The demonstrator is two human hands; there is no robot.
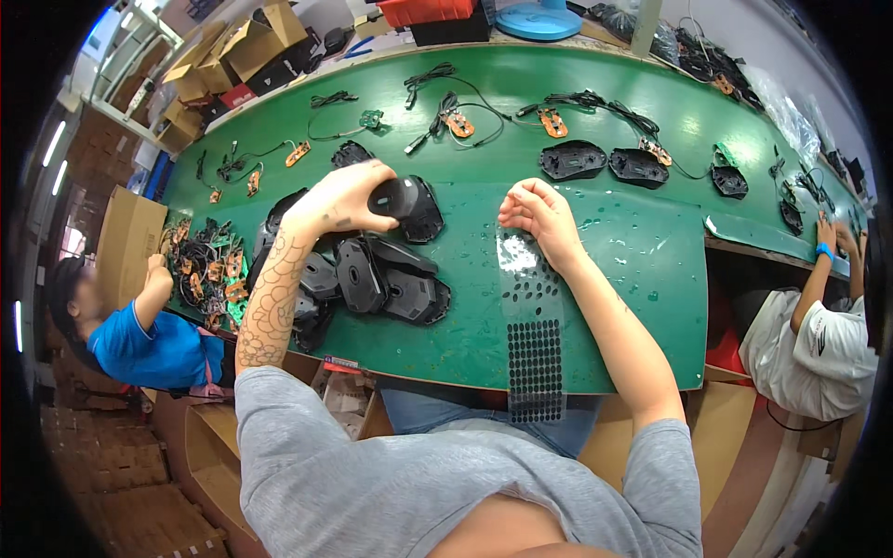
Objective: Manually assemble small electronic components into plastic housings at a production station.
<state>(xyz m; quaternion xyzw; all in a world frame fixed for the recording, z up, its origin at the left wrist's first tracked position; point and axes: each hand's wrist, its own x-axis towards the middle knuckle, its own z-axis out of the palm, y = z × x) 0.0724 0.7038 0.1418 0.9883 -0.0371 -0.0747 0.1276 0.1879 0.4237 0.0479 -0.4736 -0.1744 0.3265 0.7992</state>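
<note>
Left of the middle of the green table, my left hand (346,197) grips a dark mouse shell (394,196), fingers at its back and thumb at its near side. Another black shell part (425,221) lies right beside it. Close to my left wrist is a pile of black and grey mouse shells (363,275). My right hand (541,219) hovers at the far end of a clear sheet of round black pads (534,365), fingers curled together; whether a pad is between them cannot be seen. The sheet's near end hangs past the table edge.
A heap of circuit boards and cables (206,270) sits at the left. Along the back lie boards with cables (458,121) and open black shells (572,160). Co-workers sit at the left (163,339) and right (807,344). Cardboard boxes (246,51) stand at the back left.
</note>
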